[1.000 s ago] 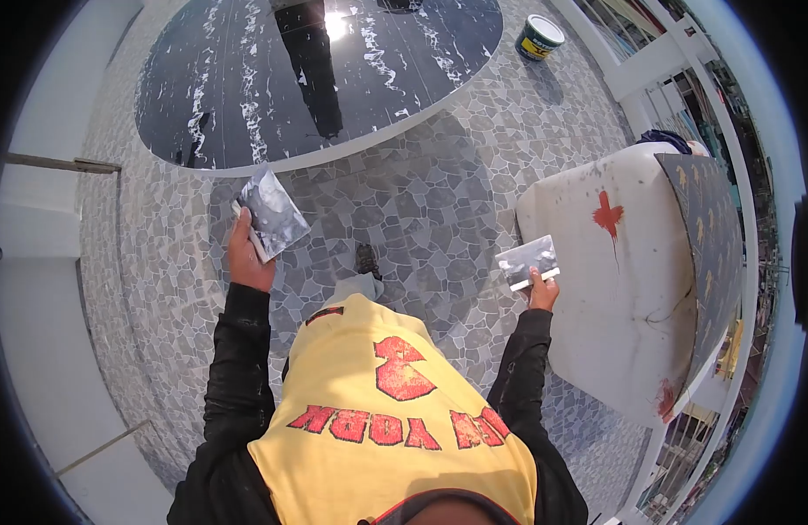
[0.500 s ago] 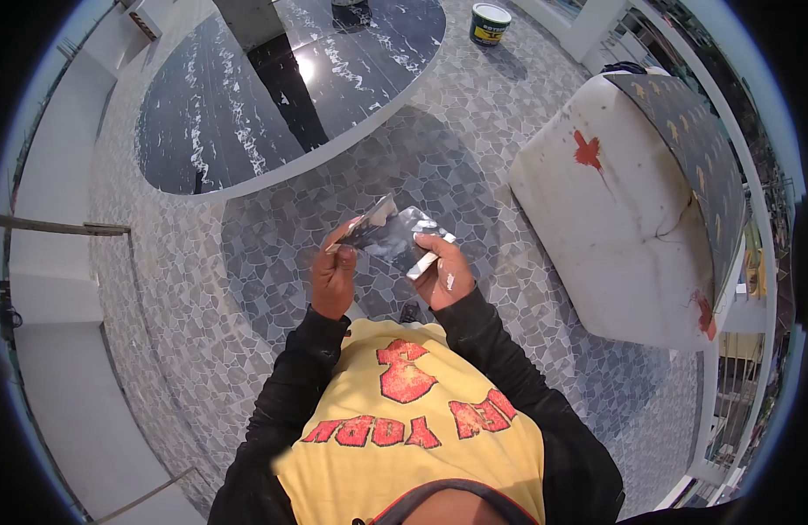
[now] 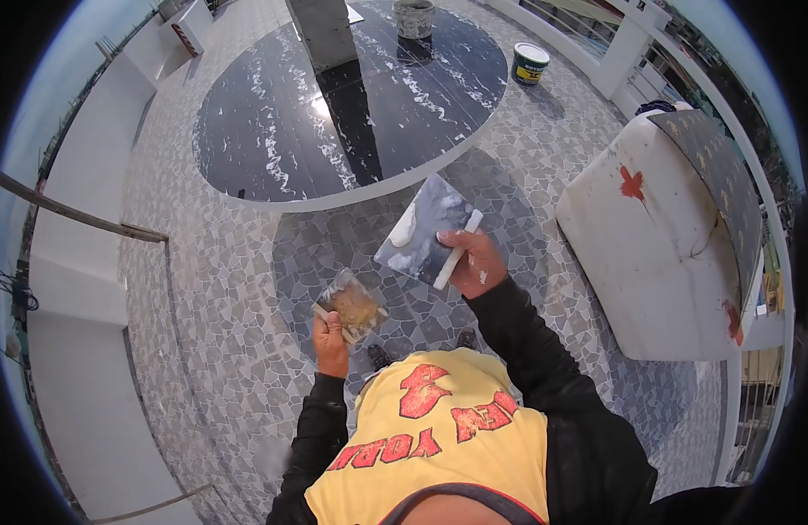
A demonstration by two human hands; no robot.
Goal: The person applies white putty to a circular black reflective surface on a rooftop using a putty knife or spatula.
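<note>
Stone-patterned floor (image 3: 194, 262) bearing a round black bench (image 3: 246, 131) streaked with white. To the right lies a bulky white block (image 3: 614, 280) marked with a red cross (image 3: 632, 184); a grey pillar (image 3: 323, 39) appears to rise from the bench top. Two containers are visible: a dark green tub (image 3: 530, 68) on the floor just beside the bench, its top pale, its contents indeterminable; and a grey-smeared bucket (image 3: 413, 21) on the bench's far part, its contents likewise unclear. Nearer the viewer, the larger blade (image 3: 432, 226), held above the floor before the bench, carries white paste (image 3: 404, 229); the right grip (image 3: 478, 262) is closed at its pale handle, thumb on the face. Lower left, the smaller blade (image 3: 356, 306), blurred and brownish at its middle, is pinched at its edge by the left grip (image 3: 331, 343). The blades are apart.
</note>
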